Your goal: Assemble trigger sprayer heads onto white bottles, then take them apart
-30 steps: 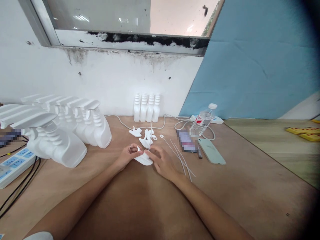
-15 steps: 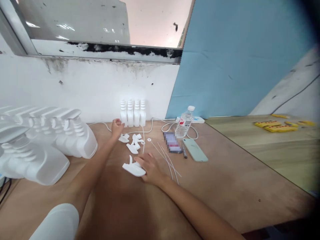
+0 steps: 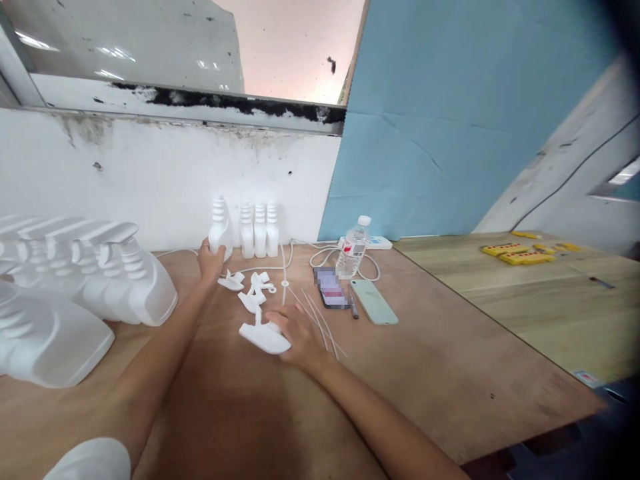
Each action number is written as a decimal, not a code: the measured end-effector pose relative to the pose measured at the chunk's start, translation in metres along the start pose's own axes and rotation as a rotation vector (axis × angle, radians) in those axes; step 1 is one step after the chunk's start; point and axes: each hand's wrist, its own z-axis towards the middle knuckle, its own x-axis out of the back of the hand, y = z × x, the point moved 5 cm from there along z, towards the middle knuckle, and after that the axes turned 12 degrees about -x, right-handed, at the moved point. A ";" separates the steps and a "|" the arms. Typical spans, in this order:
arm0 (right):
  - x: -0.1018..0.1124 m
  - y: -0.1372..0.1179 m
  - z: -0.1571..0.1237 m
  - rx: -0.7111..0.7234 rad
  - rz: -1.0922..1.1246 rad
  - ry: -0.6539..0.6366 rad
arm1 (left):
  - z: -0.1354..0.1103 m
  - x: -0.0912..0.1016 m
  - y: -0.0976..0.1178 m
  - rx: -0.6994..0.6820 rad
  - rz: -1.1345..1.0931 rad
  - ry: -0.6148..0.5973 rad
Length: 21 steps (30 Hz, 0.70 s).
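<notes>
The left hand [image 3: 210, 263] has its grip closed round a bottle [image 3: 220, 233] near the wall [image 3: 175, 180]; the right hand [image 3: 301, 339] has its grip clamped on a spray head [image 3: 263, 337]. A sideways knock could topple the three bottles [image 3: 259, 232] alongside. Loose heads [image 3: 257, 288] crowd the middle; the worktop [image 3: 425, 380] offers room nearer, its right edge well apart.

The left edge crops the large bottles [image 3: 60, 343]. The phone screen [image 3: 330, 287] is blurred. The right hand [image 3: 299, 337] apparently covers part of the spray head [image 3: 264, 339].
</notes>
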 end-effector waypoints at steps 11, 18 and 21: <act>0.124 0.007 0.089 -0.440 0.825 0.693 | -0.136 0.111 0.041 -0.415 0.104 -0.407; 0.184 -0.030 0.117 -0.503 1.095 0.512 | -0.137 0.132 0.040 -0.605 0.284 -0.433; 0.180 -0.024 0.111 -0.560 1.125 0.476 | -0.139 0.131 0.044 -0.689 0.318 -0.476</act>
